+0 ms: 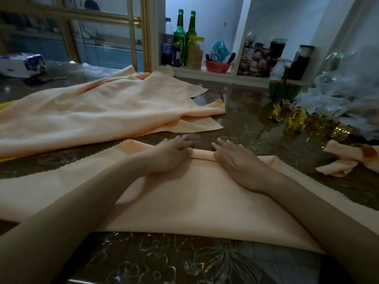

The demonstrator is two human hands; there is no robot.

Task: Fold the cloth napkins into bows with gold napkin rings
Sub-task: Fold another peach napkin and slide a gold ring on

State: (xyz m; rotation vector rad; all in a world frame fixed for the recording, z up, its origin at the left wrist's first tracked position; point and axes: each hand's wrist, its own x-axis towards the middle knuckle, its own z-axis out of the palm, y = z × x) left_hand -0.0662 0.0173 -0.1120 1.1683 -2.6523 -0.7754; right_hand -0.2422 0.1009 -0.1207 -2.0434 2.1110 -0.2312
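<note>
Your left grip [171,153] and right grip [235,158] lie palm-down with fingers straight, clamped on nothing, side by side and pressing the rolled far edge [203,155] of the napkin [184,201]. That napkin lies spread on the desk [246,119] right in front of you. Beyond it on the left sits a loose pile [102,111] of more napkins. To the right gold rings [297,121] lie heaped, with a finished bow [346,160] near them at the desk's edge.

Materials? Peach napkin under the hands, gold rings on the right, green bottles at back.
Napkin: matte woven cloth, soft creases. Gold rings: shiny, mirror-like glints, likely metal or metallised plastic. Green bottles: translucent, glossy, probably glass.
</note>
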